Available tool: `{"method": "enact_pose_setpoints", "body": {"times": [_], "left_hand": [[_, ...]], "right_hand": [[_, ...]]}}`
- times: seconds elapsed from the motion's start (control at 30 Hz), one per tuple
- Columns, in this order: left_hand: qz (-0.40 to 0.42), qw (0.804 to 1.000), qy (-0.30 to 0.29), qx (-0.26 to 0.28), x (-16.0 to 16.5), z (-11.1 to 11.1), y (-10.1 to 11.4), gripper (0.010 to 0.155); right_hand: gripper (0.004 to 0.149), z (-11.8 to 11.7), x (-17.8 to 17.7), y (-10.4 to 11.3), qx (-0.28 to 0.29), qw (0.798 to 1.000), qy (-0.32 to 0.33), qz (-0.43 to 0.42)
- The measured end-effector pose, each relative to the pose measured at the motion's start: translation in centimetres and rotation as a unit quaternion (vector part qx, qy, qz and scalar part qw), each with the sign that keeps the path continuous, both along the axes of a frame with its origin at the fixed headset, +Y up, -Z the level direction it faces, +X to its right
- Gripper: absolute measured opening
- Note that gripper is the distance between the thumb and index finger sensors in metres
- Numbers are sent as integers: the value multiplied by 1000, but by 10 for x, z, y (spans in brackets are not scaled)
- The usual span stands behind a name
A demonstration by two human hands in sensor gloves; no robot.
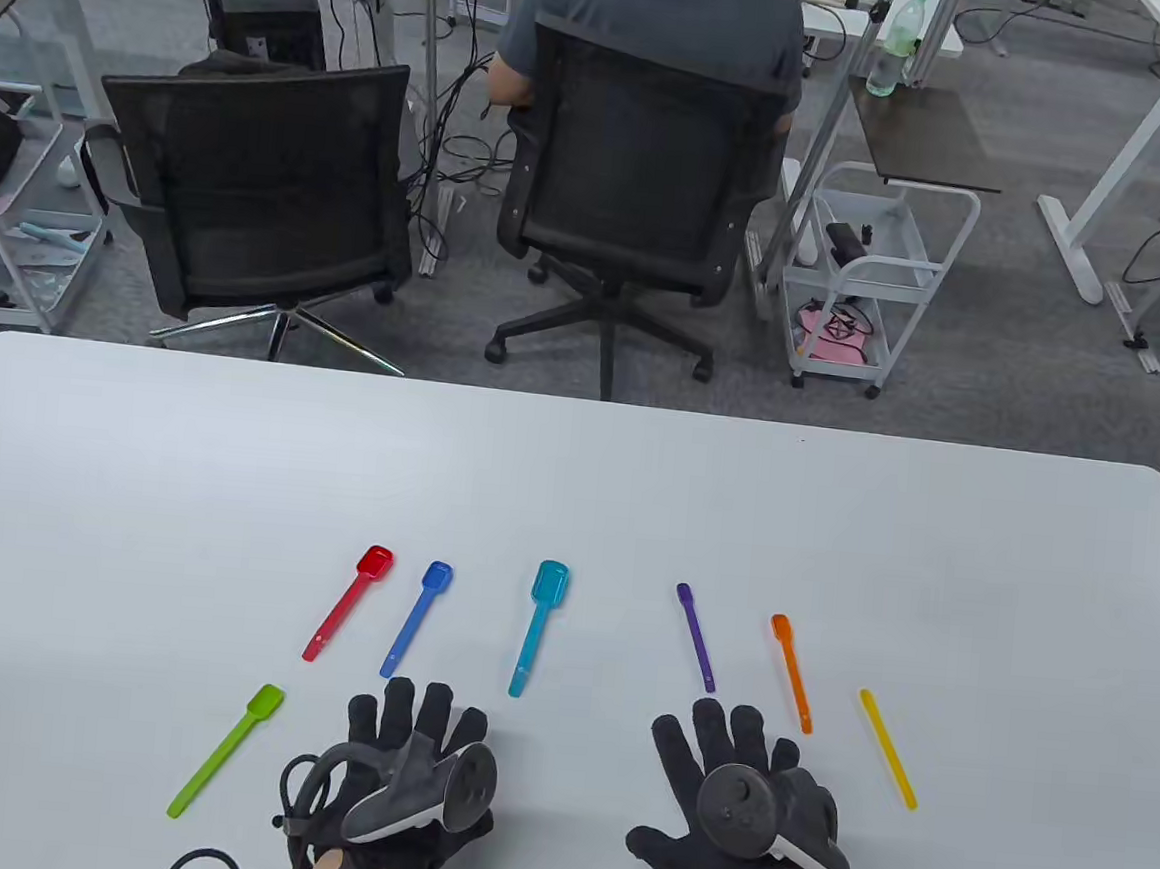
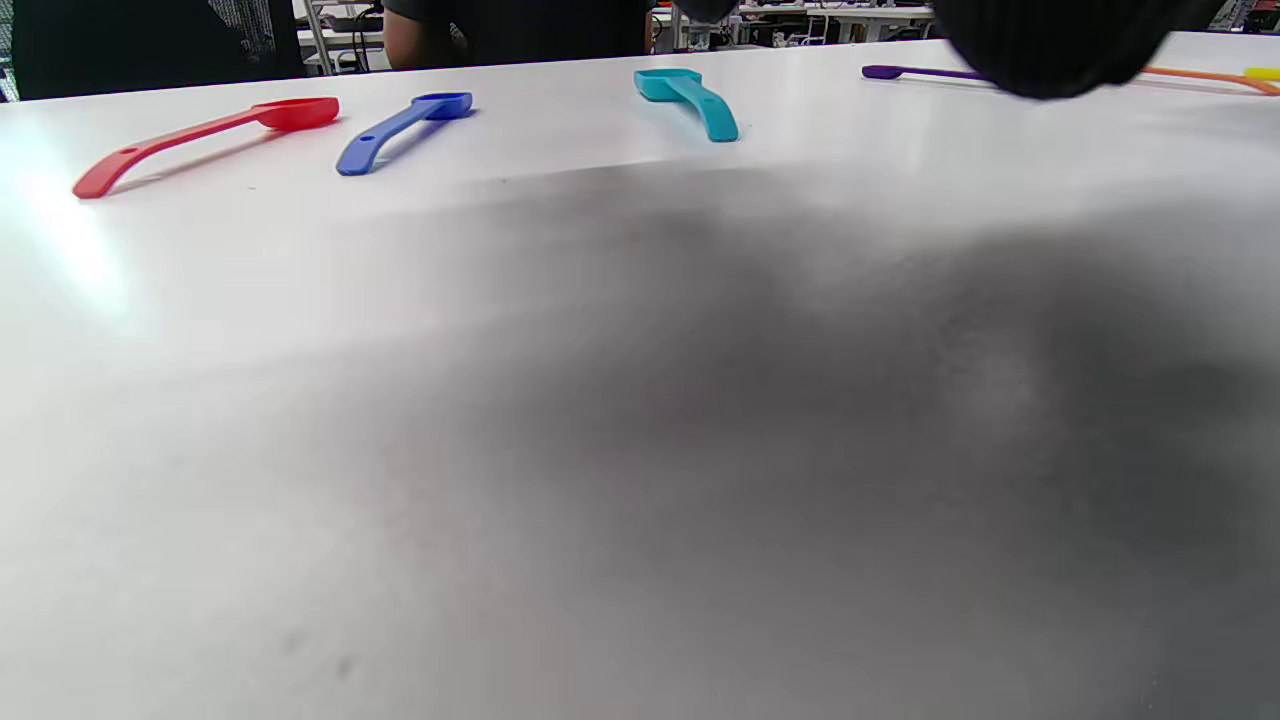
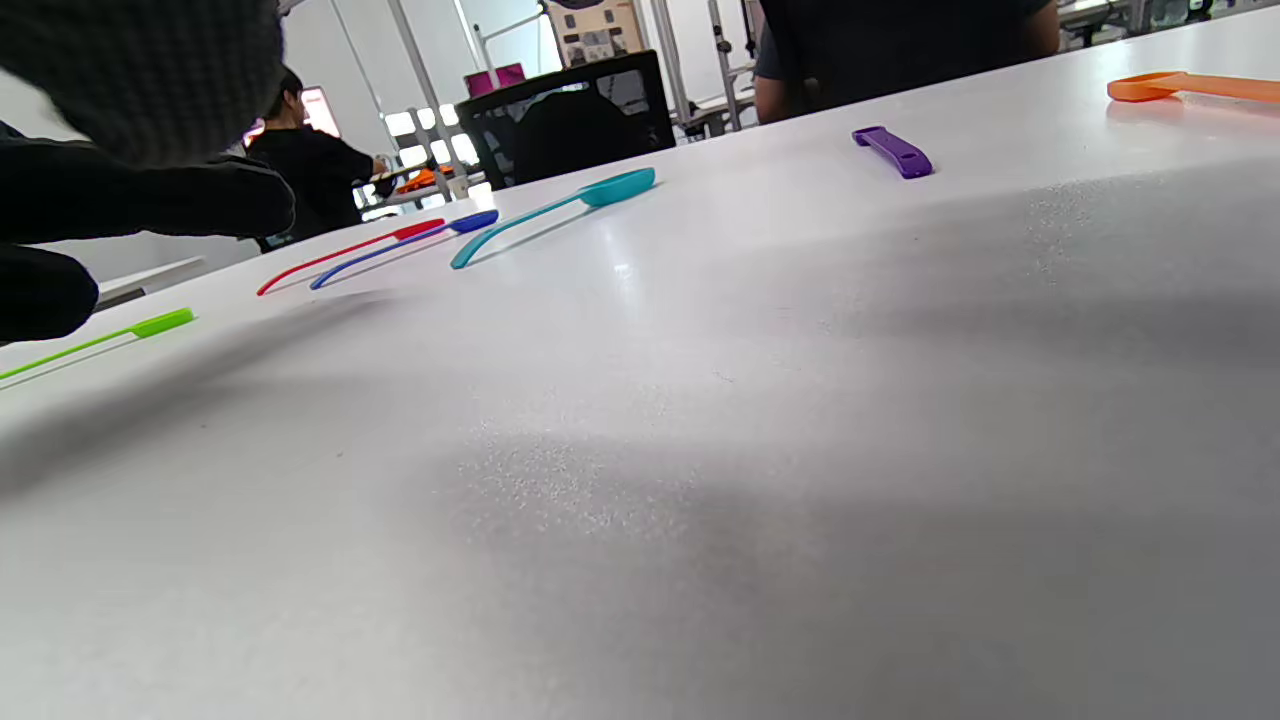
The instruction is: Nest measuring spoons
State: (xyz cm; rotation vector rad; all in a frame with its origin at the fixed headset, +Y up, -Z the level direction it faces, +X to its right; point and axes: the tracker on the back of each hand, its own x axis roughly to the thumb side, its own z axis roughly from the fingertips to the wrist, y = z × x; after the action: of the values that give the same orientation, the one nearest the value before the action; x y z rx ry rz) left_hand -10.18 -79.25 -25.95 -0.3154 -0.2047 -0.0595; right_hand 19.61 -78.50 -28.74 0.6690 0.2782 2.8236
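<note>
both the left hand [image 1: 400,776] and the right hand [image 1: 746,814] are lying flat and empty by the table's [image 1: 577,474] near edge, while seven measuring spoons [image 1: 538,628] are lying scattered, risking nesting out of size order.

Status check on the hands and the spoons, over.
Left hand and right hand flat, open, holding nothing. Seven coloured plastic measuring spoons lie apart, none nested. Nothing in the way.

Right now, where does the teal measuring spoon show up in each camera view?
Table view: teal measuring spoon at centre, beyond the left hand.
Left wrist view: top centre.
Right wrist view: upper left of centre.
Shared landmark: the blue measuring spoon just to its left.
</note>
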Motion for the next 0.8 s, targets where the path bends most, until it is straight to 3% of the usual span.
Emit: {"method": "enact_pose_setpoints", "body": {"times": [0.8], "left_hand": [[10,1000,0,8,7,-4,-2,97]], "right_hand": [[102,0,5,3,-3,1000,-3,-10]]}}
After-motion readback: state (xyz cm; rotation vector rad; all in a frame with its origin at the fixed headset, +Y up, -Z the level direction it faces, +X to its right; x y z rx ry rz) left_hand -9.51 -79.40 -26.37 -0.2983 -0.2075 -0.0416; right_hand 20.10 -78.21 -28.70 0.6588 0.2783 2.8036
